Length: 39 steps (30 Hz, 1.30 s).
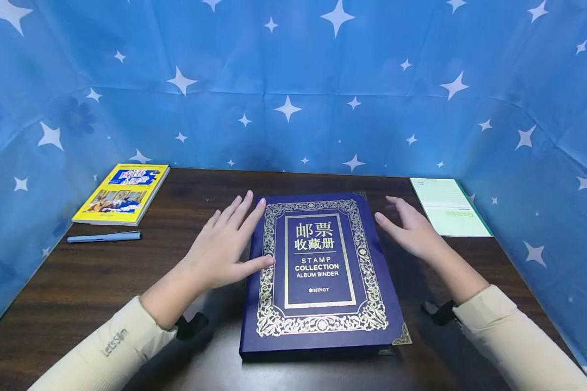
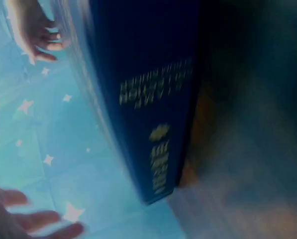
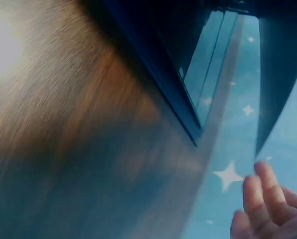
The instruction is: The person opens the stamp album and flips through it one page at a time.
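A dark blue stamp album binder (image 1: 323,298) with gold lettering and an ornate gold border lies closed on the table, its far right and near right corners fitted with metal pieces. My left hand (image 1: 227,247) is at its left edge, fingers straight and spread, thumb reaching over the cover. To the right of the binder my right hand (image 1: 411,228) hovers, fingers extended and holding nothing. In the left wrist view the lettered spine (image 2: 148,99) shows. The right wrist view has the binder's opening side, with a cover edge (image 3: 153,74) above the tabletop.
At the back left lies a yellow book (image 1: 122,194), with a blue pen (image 1: 104,237) in front of it. A pale green notepad (image 1: 447,206) sits at the back right. Blue star-patterned cloth (image 1: 293,130) closes off the back and sides of the dark wooden table (image 1: 200,184).
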Available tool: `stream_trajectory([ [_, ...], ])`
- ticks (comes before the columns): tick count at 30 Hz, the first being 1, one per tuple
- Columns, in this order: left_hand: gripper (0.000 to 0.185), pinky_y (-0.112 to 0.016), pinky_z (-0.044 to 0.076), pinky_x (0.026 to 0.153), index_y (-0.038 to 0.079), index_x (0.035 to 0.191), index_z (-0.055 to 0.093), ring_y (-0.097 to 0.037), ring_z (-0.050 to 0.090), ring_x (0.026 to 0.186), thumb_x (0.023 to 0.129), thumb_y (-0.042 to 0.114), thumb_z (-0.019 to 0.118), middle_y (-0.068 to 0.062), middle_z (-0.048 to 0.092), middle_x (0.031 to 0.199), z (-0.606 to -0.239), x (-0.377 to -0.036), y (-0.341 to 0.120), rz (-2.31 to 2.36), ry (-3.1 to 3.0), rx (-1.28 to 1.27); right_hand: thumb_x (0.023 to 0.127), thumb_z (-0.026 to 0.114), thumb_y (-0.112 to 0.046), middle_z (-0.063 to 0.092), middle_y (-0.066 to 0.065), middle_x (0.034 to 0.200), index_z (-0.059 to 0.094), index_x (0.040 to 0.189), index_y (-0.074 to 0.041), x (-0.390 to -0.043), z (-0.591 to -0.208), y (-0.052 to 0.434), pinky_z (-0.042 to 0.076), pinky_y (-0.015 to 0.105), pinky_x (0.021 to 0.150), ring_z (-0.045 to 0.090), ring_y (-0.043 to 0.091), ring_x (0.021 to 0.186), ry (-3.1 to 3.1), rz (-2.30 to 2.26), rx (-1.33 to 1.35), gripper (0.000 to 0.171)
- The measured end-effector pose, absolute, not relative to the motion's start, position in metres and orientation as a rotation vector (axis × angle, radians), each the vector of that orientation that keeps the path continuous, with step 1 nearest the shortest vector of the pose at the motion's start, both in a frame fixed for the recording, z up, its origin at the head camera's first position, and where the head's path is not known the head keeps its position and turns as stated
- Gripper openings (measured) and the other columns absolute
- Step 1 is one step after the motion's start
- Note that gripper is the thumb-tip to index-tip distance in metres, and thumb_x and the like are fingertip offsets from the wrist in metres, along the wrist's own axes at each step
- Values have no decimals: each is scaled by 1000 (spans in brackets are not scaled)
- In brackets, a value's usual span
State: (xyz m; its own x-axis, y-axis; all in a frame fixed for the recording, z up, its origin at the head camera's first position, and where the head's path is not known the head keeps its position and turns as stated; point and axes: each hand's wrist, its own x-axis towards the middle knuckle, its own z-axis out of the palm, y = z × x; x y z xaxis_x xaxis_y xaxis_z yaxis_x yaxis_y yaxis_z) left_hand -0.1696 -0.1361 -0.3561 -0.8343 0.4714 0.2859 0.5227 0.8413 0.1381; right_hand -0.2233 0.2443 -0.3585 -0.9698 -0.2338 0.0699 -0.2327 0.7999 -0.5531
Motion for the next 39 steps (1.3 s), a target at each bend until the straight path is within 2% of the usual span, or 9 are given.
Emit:
stream_trajectory([
  [3, 95, -54, 28, 102, 5, 149, 17, -37, 26, 135, 84, 62, 54, -18, 21, 152, -363, -159, -136, -625, -2936, -688, 94, 44, -53, 64, 24, 101, 46, 126, 5, -236, -370, 242, 50, 40, 65, 63, 32, 78, 2773, -1266, -99, 65],
  [5, 101, -53, 26, 103, -3, 147, 16, -39, 25, 135, 81, 56, 64, -23, 22, 149, -372, -148, -133, -883, -3034, -644, 96, 45, -49, 64, 19, 80, 51, 111, 6, -243, -378, 239, 45, 33, 49, 58, 24, 54, 2632, -1402, 5, 58],
  [8, 123, -56, 15, 106, -8, 146, 9, -45, 12, 136, 66, 52, 80, -31, 8, 149, -385, -131, -127, -1186, -3133, -638, 98, 46, -42, 54, 9, 62, 54, 93, 4, -248, -386, 233, 38, 30, 42, 46, 14, 41, 2520, -1441, 33, 47],
  [13, 147, -66, 10, 101, -2, 148, 4, -54, 0, 132, 41, 46, 92, -31, -16, 147, -396, -113, -117, -1299, -3141, -680, 100, 45, -28, 42, 0, 55, 50, 81, 0, -248, -393, 227, 32, 27, 40, 37, 11, 40, 2452, -1519, 44, 34],
  [23, 148, -62, 8, 103, 3, 150, 4, -45, -5, 136, 40, 47, 92, -24, -18, 149, -404, -118, -100, -1342, -3083, -704, 100, 45, -27, 47, -1, 57, 47, 82, 0, -249, -393, 247, 31, 25, 39, 35, 9, 38, 2380, -1637, 114, 32],
  [27, 147, -61, 12, 104, 2, 150, 5, -46, 1, 137, 40, 50, 91, -25, -7, 152, -408, -121, -95, -1303, -3040, -681, 100, 44, -28, 49, -2, 57, 48, 87, 0, -252, -382, 253, 33, 24, 37, 36, 8, 37, 2372, -1675, 112, 31],
  [32, 139, -55, 25, 103, -3, 148, 13, -41, 25, 128, 44, 48, 91, -26, 21, 143, -408, -125, -91, -1296, -2995, -618, 100, 41, -33, 61, -2, 66, 51, 101, 0, -254, -351, 248, 46, 26, 44, 57, 9, 49, 2338, -1786, 88, 34],
  [36, 122, -51, 34, 99, -4, 145, 23, -36, 39, 117, 54, 43, 89, -22, 32, 130, -406, -128, -88, -1398, -2999, -577, 99, 44, -34, 67, 0, 76, 50, 113, -3, -256, -321, 240, 53, 29, 56, 66, 13, 62, 2168, -1966, 71, 35],
  [39, 102, -47, 40, 95, -5, 142, 32, -31, 47, 109, 67, 42, 82, -19, 39, 122, -401, -135, -89, -1461, -3011, -522, 98, 48, -35, 68, 2, 79, 50, 114, -5, -256, -303, 229, 53, 31, 57, 66, 16, 64, 2015, -2081, 48, 35],
])
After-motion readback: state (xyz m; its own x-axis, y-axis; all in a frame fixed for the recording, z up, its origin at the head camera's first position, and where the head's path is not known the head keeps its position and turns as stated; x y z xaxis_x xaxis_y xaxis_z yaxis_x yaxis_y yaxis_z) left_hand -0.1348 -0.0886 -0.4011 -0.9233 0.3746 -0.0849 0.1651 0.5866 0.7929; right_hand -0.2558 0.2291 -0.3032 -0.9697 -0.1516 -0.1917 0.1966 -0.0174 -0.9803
